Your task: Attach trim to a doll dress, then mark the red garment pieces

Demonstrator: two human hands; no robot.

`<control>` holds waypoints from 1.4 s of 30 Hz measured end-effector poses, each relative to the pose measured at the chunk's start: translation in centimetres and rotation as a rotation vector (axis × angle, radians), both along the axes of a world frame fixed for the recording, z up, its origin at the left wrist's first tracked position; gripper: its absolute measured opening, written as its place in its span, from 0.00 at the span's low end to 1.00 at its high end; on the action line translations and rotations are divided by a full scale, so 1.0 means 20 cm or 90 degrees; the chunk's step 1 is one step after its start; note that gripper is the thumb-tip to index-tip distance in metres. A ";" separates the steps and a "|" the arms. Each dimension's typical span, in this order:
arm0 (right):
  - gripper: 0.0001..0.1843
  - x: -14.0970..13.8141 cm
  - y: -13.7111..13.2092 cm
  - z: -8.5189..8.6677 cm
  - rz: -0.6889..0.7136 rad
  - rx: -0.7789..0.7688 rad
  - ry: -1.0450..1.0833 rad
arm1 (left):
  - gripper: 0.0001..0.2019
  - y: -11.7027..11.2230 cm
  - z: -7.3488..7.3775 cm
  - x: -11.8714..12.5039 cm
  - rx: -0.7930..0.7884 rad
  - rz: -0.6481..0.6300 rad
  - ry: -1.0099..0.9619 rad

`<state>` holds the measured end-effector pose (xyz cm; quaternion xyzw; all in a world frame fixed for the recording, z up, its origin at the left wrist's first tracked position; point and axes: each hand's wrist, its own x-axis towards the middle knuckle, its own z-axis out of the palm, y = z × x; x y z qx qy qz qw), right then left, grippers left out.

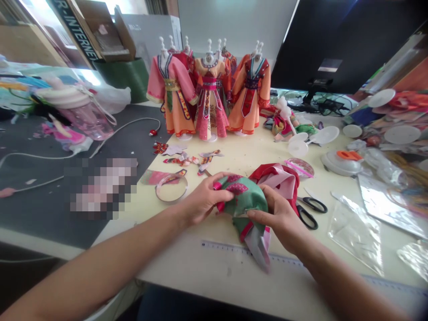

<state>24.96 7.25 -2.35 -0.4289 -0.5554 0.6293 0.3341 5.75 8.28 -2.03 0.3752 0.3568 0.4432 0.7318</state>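
A small green doll garment with pink trim (245, 198) lies on the pale table (207, 263) between my hands. My left hand (202, 200) pinches its left edge with thumb and fingers closed. My right hand (282, 218) presses and grips its right side, fingers curled over the cloth. A red and pink garment (279, 178) lies just behind, touching the green one. A pale lining flap (259, 247) hangs toward me over a ruler (217, 246).
Several dressed doll mannequins (209, 96) stand at the back. Black scissors (310, 209) lie right of my right hand. A tape roll (170, 187), cloth scraps (187, 158), clear plastic bags (357, 232), white discs (326, 133), a pink bottle (80, 111) and a monitor (347, 44) surround the work spot.
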 end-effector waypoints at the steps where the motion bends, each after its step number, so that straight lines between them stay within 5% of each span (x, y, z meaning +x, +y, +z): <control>1: 0.23 0.00 0.00 0.00 0.003 0.002 -0.006 | 0.17 0.00 0.00 0.00 0.000 0.009 0.000; 29: 0.15 -0.01 -0.03 0.03 0.106 0.022 -0.172 | 0.19 0.01 0.05 -0.01 -0.014 0.099 0.039; 36: 0.19 0.01 -0.01 0.01 0.159 -0.080 0.010 | 0.22 0.05 0.05 -0.05 -0.032 0.105 0.013; 39: 0.20 0.01 0.00 0.00 0.086 -0.082 0.096 | 0.24 0.08 0.03 -0.06 -0.011 0.150 0.075; 42: 0.17 0.01 0.01 0.01 0.003 -0.059 0.145 | 0.20 0.07 0.01 -0.04 0.132 0.264 0.239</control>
